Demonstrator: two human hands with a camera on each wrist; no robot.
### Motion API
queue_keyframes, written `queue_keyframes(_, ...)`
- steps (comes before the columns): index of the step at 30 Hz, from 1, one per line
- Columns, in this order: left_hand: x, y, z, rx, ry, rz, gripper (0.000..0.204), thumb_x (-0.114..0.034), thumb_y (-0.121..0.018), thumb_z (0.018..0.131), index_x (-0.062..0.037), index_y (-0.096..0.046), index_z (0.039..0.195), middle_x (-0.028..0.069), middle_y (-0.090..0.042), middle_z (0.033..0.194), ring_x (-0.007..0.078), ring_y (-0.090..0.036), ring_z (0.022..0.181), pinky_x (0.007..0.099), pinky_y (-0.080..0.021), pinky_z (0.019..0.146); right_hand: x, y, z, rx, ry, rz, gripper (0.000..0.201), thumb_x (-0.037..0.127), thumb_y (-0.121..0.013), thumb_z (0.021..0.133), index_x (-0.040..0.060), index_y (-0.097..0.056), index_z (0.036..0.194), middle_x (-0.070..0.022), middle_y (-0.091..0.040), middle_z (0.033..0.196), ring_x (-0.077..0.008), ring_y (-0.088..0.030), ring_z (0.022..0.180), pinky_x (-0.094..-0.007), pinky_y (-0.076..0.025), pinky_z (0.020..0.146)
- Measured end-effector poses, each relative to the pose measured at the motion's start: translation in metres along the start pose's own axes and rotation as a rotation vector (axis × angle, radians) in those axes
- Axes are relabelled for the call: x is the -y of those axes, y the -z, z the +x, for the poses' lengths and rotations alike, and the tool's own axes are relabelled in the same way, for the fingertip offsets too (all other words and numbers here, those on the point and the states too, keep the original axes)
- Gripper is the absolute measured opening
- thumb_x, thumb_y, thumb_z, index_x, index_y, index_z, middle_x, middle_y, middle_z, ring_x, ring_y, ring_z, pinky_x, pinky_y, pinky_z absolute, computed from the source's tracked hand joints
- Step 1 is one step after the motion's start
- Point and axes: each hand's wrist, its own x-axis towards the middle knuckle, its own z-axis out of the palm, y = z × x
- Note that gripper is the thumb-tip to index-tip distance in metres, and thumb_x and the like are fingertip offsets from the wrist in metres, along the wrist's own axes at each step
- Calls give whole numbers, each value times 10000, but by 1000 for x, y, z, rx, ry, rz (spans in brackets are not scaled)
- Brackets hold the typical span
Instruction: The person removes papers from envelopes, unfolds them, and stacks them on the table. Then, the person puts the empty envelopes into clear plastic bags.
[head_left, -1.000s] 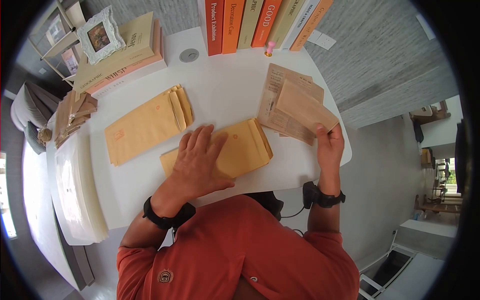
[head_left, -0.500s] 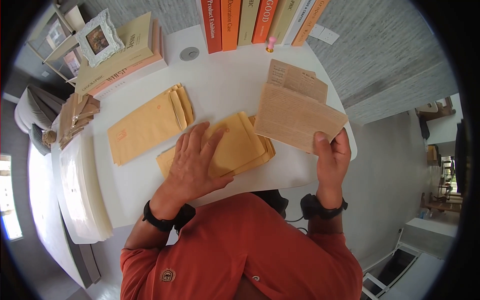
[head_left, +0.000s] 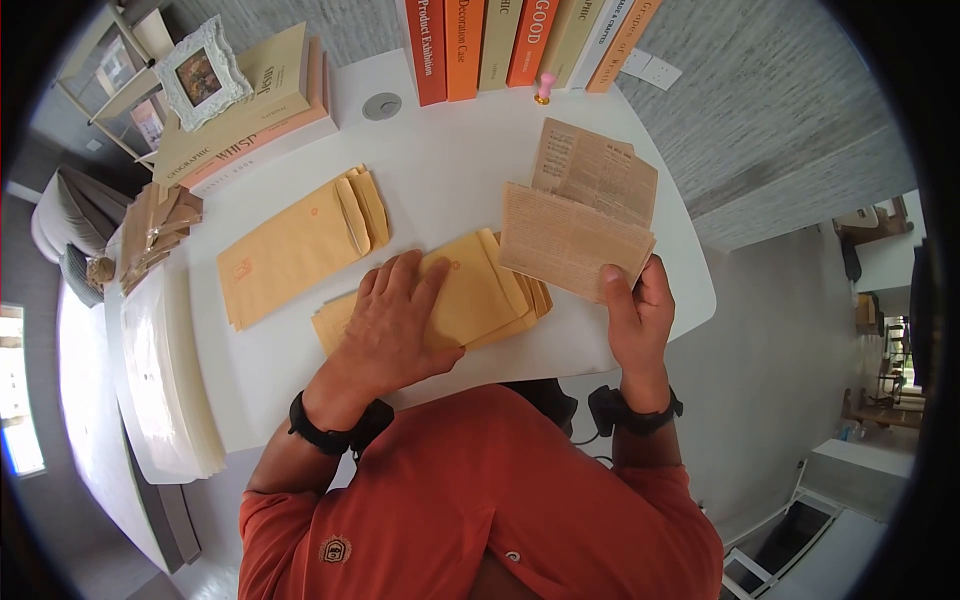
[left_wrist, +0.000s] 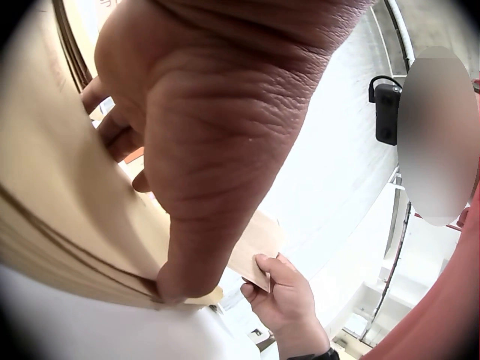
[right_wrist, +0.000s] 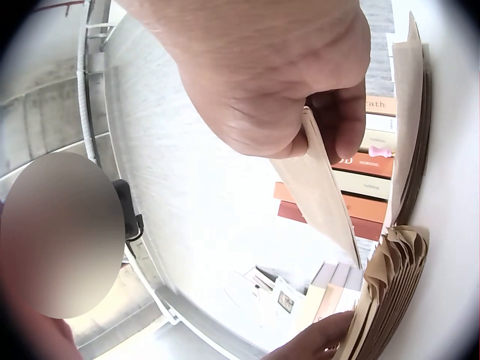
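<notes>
In the head view my left hand (head_left: 385, 325) rests palm down on a stack of yellow kraft envelopes (head_left: 475, 290), fingers spread over the top one. The left wrist view shows its thumb (left_wrist: 187, 277) at the edge of the stack. My right hand (head_left: 638, 320) pinches a folded sheet of brown printed paper (head_left: 570, 238) by its near right corner, thumb on top. That sheet stands off the table in the right wrist view and overlaps more printed brown papers (head_left: 605, 165) in the head view. A second stack of yellow envelopes (head_left: 295, 250) lies to the left.
Upright books (head_left: 520, 45) line the back of the white table (head_left: 440, 150), a pink-handled stamp (head_left: 545, 88) before them. At back left, stacked books (head_left: 245, 125) carry a white picture frame (head_left: 203, 80). Clear plastic sleeves (head_left: 165, 385) and small brown packets (head_left: 155, 230) lie along the left side.
My right hand has lifted the folded paper off the brown papers and brought it left, its printed side now showing. The top envelope under my left hand has slid slightly left off the others.
</notes>
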Motion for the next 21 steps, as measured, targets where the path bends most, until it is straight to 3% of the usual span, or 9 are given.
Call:
queue_keyframes(6, -7, 5, -4, -59, -12, -16, 970, -298, -854, 651, -54, -416, 1482, 232, -446, 1411, 414, -446, 1312, 504, -375, 1116, 0, 2, -2, 2, 39, -37, 212, 132, -593, 1027, -31, -573, 1162, -63, -649, 1035, -83, -559, 918, -249, -475, 812)
queue_keyframes(12, -12, 12, -7, -120, -44, -26, 996, -257, -865, 625, -92, -415, 1498, 233, -448, 1407, 428, -466, 1289, 507, -399, 1095, 4, 2, -4, 12, -60, -7, 196, 128, -596, 1021, -27, -579, 1140, -56, -652, 993, -78, -557, 860, -242, -477, 754)
queue_keyframes(21, -11, 7, -8, -109, -11, -63, 1035, -280, -881, 596, -99, -415, 1502, 234, -438, 1432, 439, -452, 1305, 510, -387, 1109, -3, 1, -6, -73, 81, -156, 204, 150, -613, 1007, -33, -595, 1097, -57, -638, 911, -76, -537, 776, -236, -462, 662)
